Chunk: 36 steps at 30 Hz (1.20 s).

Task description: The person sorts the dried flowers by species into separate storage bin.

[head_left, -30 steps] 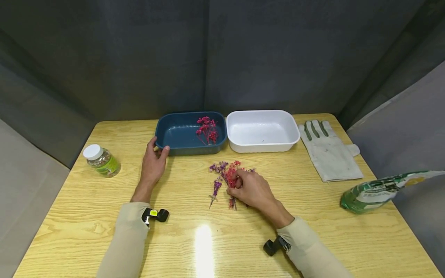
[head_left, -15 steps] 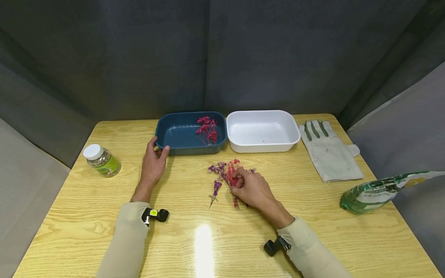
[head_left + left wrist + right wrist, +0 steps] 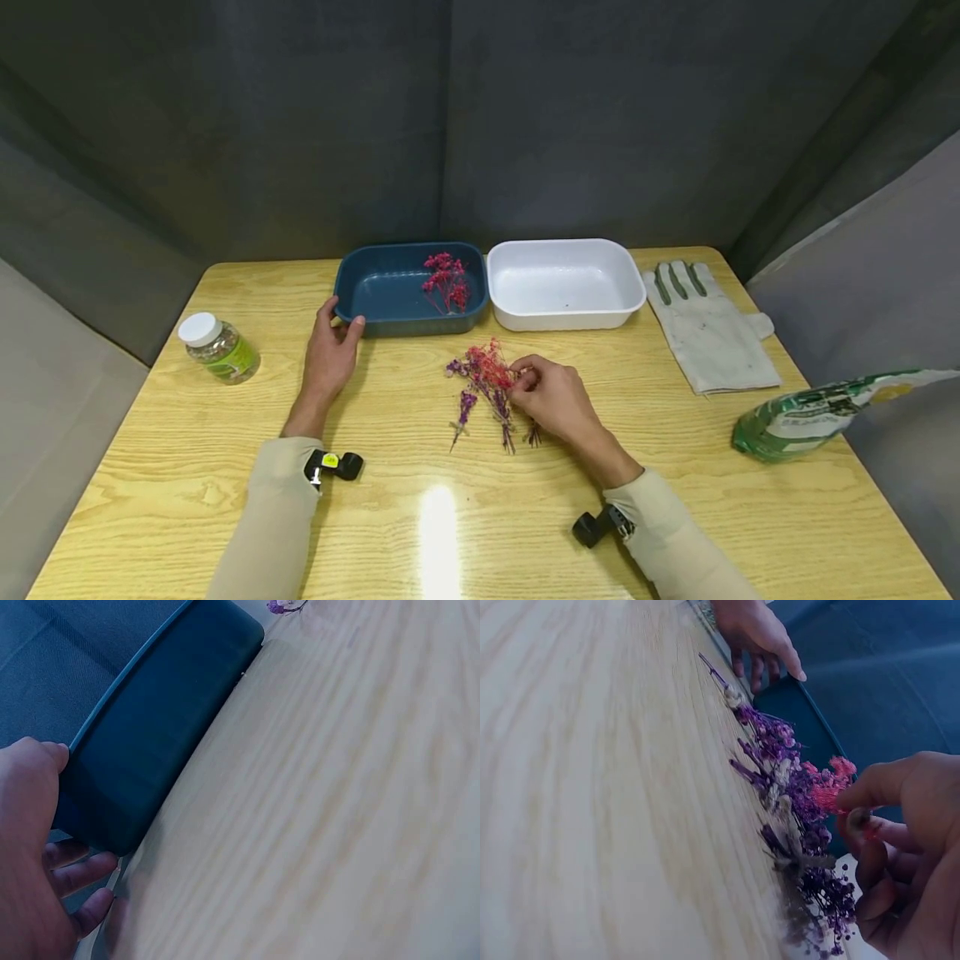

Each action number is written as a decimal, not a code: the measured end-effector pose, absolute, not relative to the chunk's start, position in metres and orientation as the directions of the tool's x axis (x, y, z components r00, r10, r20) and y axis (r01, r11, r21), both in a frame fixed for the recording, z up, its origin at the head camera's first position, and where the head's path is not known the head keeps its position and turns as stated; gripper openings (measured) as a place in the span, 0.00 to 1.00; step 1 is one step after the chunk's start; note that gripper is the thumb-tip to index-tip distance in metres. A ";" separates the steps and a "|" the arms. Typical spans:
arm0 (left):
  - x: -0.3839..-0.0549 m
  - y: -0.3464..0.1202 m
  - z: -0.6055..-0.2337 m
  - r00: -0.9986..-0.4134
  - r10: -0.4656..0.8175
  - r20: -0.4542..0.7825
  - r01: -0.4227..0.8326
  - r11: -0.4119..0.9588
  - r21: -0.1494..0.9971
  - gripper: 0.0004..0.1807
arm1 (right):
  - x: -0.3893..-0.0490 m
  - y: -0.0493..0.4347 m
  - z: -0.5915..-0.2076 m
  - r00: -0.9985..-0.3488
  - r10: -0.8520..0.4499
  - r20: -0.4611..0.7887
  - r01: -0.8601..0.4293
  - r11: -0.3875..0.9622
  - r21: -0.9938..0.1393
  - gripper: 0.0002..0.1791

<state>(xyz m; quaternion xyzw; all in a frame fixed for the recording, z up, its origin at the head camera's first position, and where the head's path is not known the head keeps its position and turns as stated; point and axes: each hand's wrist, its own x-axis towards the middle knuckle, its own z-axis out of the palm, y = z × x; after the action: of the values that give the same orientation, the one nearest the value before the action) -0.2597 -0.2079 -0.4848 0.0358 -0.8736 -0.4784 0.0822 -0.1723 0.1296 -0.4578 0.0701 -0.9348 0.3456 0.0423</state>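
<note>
My left hand (image 3: 330, 354) holds the near left corner of a dark blue rectangular tub (image 3: 412, 327), its thumb at the front rim and fingers around the side. A sprig of crimson dried flowers (image 3: 447, 283) lies inside the tub. Between thumb and index finger, my right hand (image 3: 553, 400) pinches a sprig of coral-red dried flowers (image 3: 829, 787), its stem partly hidden by the fingers. Below and beside it, several tied bunches of purple dried flowers (image 3: 772, 735) lie on the table. One small purple sprig (image 3: 466, 407) lies apart on the left.
To the right of the blue tub stands a white tub (image 3: 566, 319) with small specks inside. A grey glove (image 3: 716, 337) with green strips and a green-and-white bag (image 3: 802, 423) are farther right. On the left stands a white-lidded jar (image 3: 223, 350). Dark curtain (image 3: 480, 125) closes off the back.
My right hand has shifted slightly right, drawing the coral-red sprig up from the purple stems, which now show more. The left hand stays on the tub.
</note>
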 end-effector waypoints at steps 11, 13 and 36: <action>-0.260 -0.207 -0.484 -0.984 -0.137 0.115 0.024 0.536 0.844 0.40 | -0.172 0.137 -0.455 -0.984 -0.178 -0.023 -0.135 0.820 -0.556 0.11; -0.260 -0.207 -0.483 -0.984 -0.136 0.113 0.022 0.539 0.842 0.40 | -0.173 0.139 -0.454 -0.981 -0.184 -0.063 -0.116 0.816 -0.567 0.12; -0.260 -0.208 -0.485 -0.986 -0.130 0.102 0.018 0.528 0.849 0.40 | -0.182 0.152 -0.447 -0.954 -0.202 -0.222 0.124 0.410 -0.903 0.17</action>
<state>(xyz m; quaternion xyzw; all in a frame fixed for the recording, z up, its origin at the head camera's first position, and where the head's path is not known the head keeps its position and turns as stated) -0.2605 -0.2078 -0.4851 0.0322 -0.8706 -0.4849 0.0766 -0.1824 0.1522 -0.4469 0.0236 -0.8262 0.5424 -0.1501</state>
